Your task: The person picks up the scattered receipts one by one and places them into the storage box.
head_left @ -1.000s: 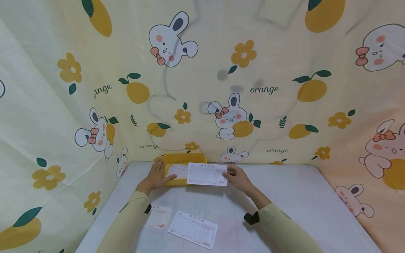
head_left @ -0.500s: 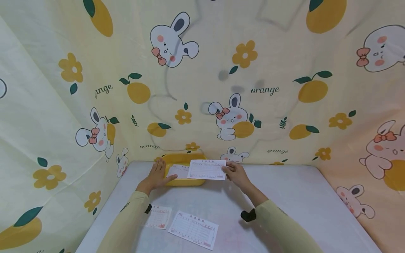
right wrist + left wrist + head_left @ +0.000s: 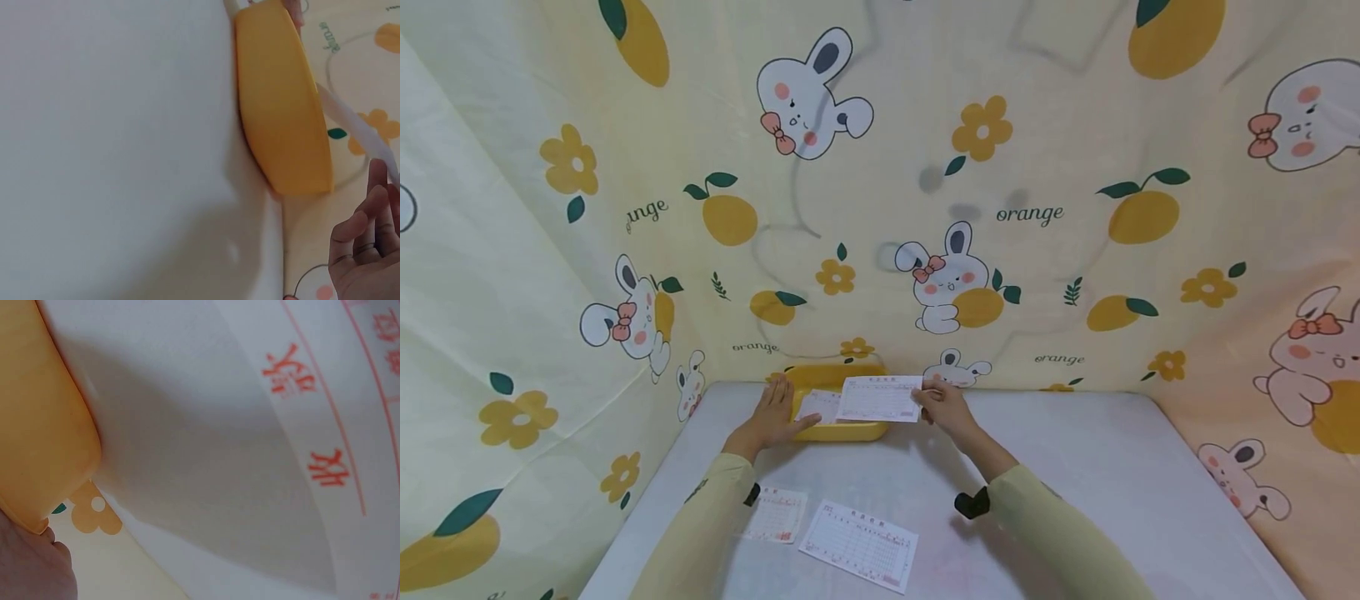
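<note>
So the thing to look at here is how the held slip (image 3: 878, 399) sits against the yellow tray (image 3: 850, 432). The right hand (image 3: 946, 406) has the slip pinched by its right end, so pretty much all of the paper sticks out to the left of the grip. Long axis runs side to side, roughly in line with the tray's own length, with the printed face turned up toward the head camera

The slip is up over the right part of the tray, and its right end pokes out past the tray's right rim. From the right wrist view it looks like it slopes, hand end higher, left end lower toward the rim. Can't tell if that left end touches the tray slip (image 3: 818, 405) lying inside, it just covers part of it from the head view

Right hand is obviously the nearer one since it's the one gripping. The left hand (image 3: 771, 417) isn't on the held slip at all: fingers pretty straight along the tray's left side, thumb out over the near left corner. Its thumb tip is near the slip's left end but apart from it

Two more are down on the table (image 3: 1037, 467), closer to the person: a tilted slip (image 3: 859, 546) and, just left of it, a red-printed slip (image 3: 775, 515) partly hidden by the left sleeve (image 3: 700, 533)
</note>
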A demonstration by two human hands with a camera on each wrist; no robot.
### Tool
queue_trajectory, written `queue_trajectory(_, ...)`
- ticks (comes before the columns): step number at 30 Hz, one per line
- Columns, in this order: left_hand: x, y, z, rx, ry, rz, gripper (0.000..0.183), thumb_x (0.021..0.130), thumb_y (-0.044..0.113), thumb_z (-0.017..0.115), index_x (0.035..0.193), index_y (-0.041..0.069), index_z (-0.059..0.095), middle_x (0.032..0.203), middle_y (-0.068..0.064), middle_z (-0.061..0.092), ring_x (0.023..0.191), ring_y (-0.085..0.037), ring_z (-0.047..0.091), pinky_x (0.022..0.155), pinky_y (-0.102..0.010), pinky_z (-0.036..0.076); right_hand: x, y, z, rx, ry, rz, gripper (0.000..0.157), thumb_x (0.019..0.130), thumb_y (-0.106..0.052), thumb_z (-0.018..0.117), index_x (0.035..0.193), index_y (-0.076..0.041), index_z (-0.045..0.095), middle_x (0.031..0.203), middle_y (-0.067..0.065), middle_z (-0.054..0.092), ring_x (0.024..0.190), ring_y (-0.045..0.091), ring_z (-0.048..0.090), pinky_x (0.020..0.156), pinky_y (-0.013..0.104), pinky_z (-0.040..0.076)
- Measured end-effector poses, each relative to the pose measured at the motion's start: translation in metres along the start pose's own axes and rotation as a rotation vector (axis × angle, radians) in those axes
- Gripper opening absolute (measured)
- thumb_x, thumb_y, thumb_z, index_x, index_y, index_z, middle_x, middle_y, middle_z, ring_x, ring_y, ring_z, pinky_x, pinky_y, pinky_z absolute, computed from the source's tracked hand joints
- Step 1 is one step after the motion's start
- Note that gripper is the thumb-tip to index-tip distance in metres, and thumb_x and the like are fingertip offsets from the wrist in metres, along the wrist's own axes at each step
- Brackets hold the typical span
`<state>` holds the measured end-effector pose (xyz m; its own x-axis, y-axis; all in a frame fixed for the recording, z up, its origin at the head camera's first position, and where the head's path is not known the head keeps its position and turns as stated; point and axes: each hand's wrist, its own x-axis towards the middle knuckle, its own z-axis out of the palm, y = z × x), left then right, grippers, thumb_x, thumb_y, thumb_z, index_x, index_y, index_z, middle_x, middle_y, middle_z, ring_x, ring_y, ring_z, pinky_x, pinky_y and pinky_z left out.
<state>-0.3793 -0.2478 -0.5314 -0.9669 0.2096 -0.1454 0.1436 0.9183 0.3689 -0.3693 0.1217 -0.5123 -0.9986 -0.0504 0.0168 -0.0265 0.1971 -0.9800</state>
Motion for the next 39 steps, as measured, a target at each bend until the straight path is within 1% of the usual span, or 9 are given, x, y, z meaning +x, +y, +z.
queue_trajectory(2,0.0,0.001,0.0,-0.004,0.002,0.0,0.124,0.097,0.082,0.049,0.168,-0.006,-0.001,0.177,-0.023,-0.014,0.165,-0.039,-0.014,0.133,-0.055,-0.003,0.001,-0.002,0.004,-0.015,-0.004,0.013,0.031,0.105,-0.017,0.072,0.129,0.002,0.07,0.145,0.023,0.064,0.071,0.016,0.059,0.06,0.022,0.045)
queue_trajectory(5,0.0,0.001,-0.001,0.005,-0.002,0.0,0.123,0.098,0.081,0.049,0.168,-0.006,-0.001,0.177,-0.023,-0.014,0.165,-0.038,-0.014,0.133,-0.055,-0.004,0.004,-0.005,0.011,-0.031,-0.015,0.012,0.029,0.105,-0.018,0.072,0.128,0.0,0.07,0.117,0.017,0.076,0.071,0.016,0.059,0.06,0.023,0.045)
queue_trajectory(7,0.0,0.001,-0.001,0.008,-0.003,-0.001,0.124,0.097,0.082,0.048,0.168,-0.006,-0.002,0.178,-0.023,-0.013,0.165,-0.038,-0.014,0.133,-0.055,-0.004,0.005,-0.007,0.016,-0.035,-0.021,0.0,0.026,0.105,-0.017,0.072,0.124,-0.001,0.07,0.102,0.011,0.077,0.068,0.016,0.058,0.059,0.023,0.044)
queue_trajectory(10,0.0,0.0,-0.001,0.007,0.001,0.0,0.126,0.095,0.085,0.047,0.168,-0.006,-0.001,0.178,-0.023,-0.013,0.165,-0.038,-0.013,0.133,-0.054,-0.004,0.008,-0.007,0.025,-0.038,-0.029,-0.028,0.021,0.105,-0.015,0.072,0.119,0.0,0.069,0.094,0.006,0.075,0.066,0.015,0.056,0.057,0.023,0.043)
queue_trajectory(16,0.001,-0.001,0.0,0.01,0.001,-0.002,0.13,0.092,0.09,0.045,0.168,-0.006,-0.001,0.178,-0.023,-0.013,0.165,-0.038,-0.013,0.133,-0.054,-0.004,0.012,-0.008,0.04,-0.05,-0.04,-0.015,0.02,0.104,-0.017,0.073,0.118,-0.003,0.067,0.095,0.004,0.074,0.07,0.016,0.059,0.06,0.024,0.047)
queue_trajectory(21,0.003,-0.003,0.002,0.011,-0.006,-0.011,0.132,0.091,0.092,0.043,0.168,-0.005,-0.002,0.177,-0.022,-0.015,0.165,-0.038,-0.015,0.133,-0.054,-0.003,0.013,-0.013,0.049,-0.034,-0.056,-0.013,0.018,0.105,-0.019,0.074,0.114,-0.005,0.067,0.113,0.012,0.078,0.088,0.018,0.069,0.076,0.035,0.061)
queue_trajectory(25,0.004,-0.004,0.002,0.014,-0.003,-0.013,0.133,0.09,0.093,0.042,0.168,-0.005,-0.003,0.178,-0.021,-0.015,0.165,-0.037,-0.015,0.133,-0.054,-0.004,0.015,-0.015,0.056,-0.035,-0.068,-0.035,0.016,0.105,-0.019,0.072,0.111,-0.005,0.066,0.117,0.016,0.078,0.097,0.02,0.072,0.085,0.043,0.063)
queue_trajectory(36,0.002,-0.002,0.002,0.012,0.008,0.008,0.13,0.093,0.09,0.044,0.168,-0.006,-0.002,0.178,-0.022,-0.014,0.165,-0.039,-0.014,0.133,-0.055,-0.003,0.02,-0.016,0.068,-0.049,-0.097,-0.011,0.021,0.107,-0.019,0.07,0.117,-0.002,0.063,0.097,0.01,0.077,0.069,0.016,0.066,0.066,0.032,0.058)
queue_trajectory(39,0.001,-0.002,0.002,0.007,0.017,0.014,0.13,0.093,0.089,0.045,0.168,-0.007,-0.001,0.178,-0.023,-0.013,0.165,-0.04,-0.013,0.133,-0.056,-0.001,0.021,-0.015,0.07,-0.066,-0.09,-0.016,0.023,0.107,-0.019,0.071,0.118,-0.001,0.063,0.097,0.011,0.075,0.071,0.016,0.066,0.062,0.027,0.057)
